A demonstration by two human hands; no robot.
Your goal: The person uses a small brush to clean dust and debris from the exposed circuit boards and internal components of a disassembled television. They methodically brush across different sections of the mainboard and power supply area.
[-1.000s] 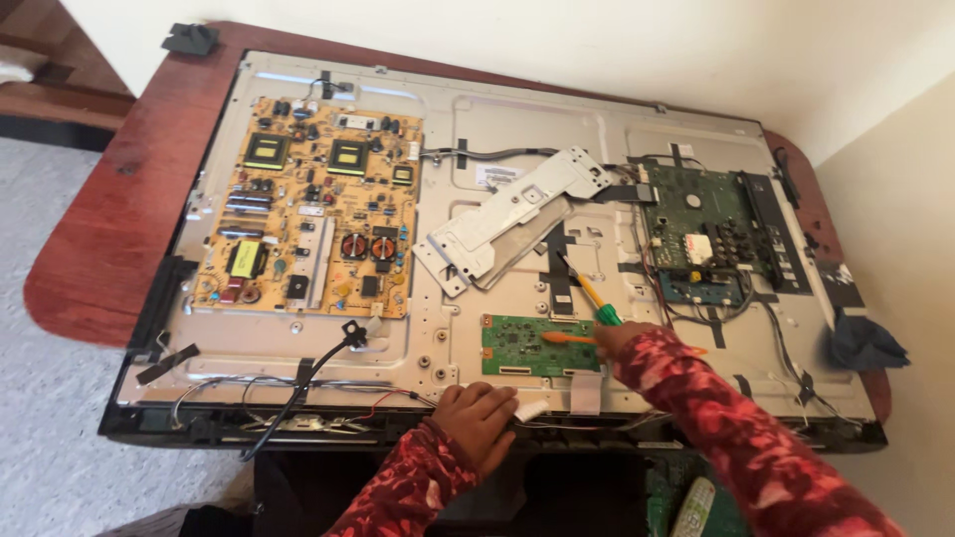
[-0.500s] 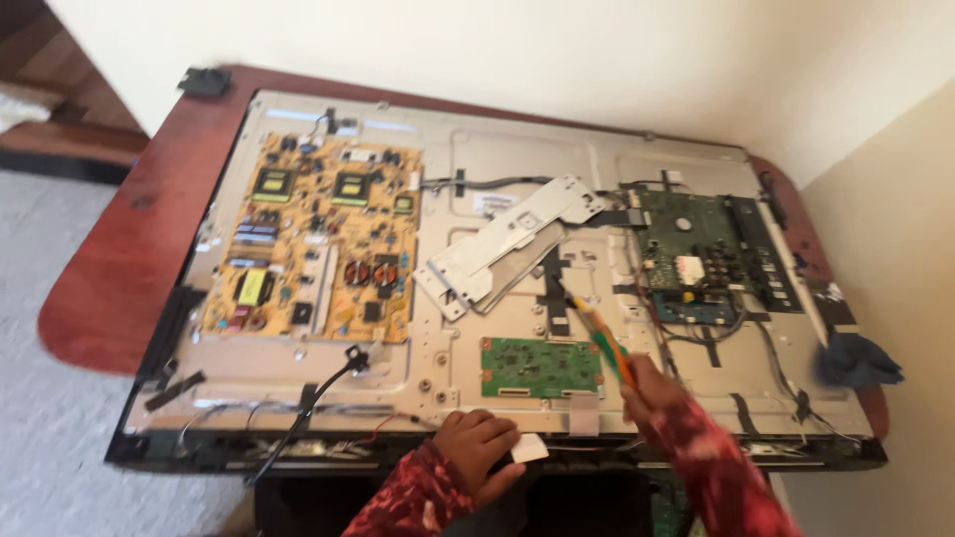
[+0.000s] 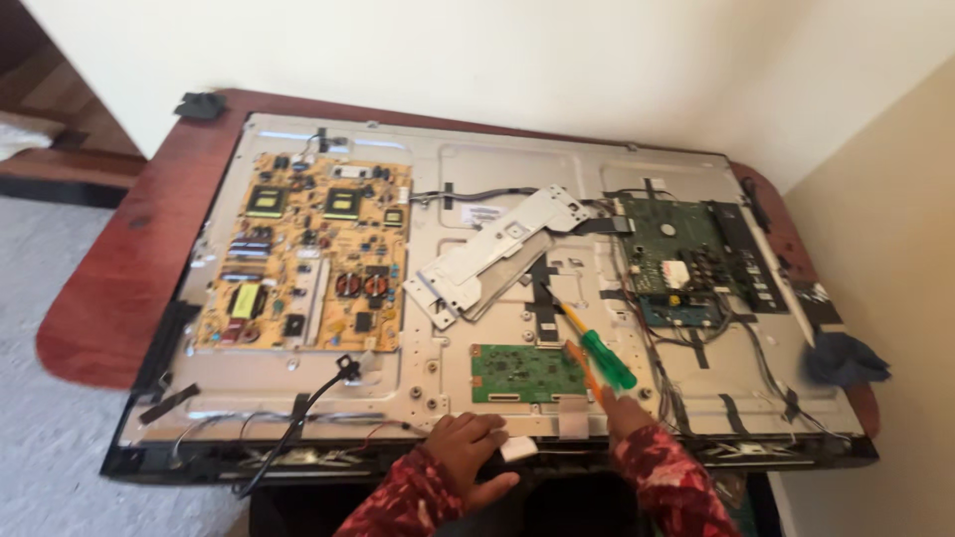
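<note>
A flat-screen television (image 3: 517,169) lies face down with its back cover off, showing the metal chassis. My right hand (image 3: 629,416) is at the near edge, shut on a green-handled screwdriver (image 3: 607,360). Its yellow shaft points up toward a loose metal bracket (image 3: 497,254). An orange tool (image 3: 583,364) lies against the screwdriver. The tools are over the right end of a small green circuit board (image 3: 525,374). My left hand (image 3: 468,449) rests on the television's bottom edge, fingers loosely spread. A small white tab (image 3: 518,448) sits beside its fingertips.
A large yellow power board (image 3: 308,264) fills the left of the chassis. A dark green main board (image 3: 686,254) with cables is on the right. The set rests on a reddish-brown table (image 3: 109,298). A blue cloth (image 3: 844,360) lies at the right edge. Walls close in behind and right.
My right hand has drawn back toward me from the small green board, with the screwdriver in it. My left hand has stayed on the bottom edge. The view has shifted slightly.
</note>
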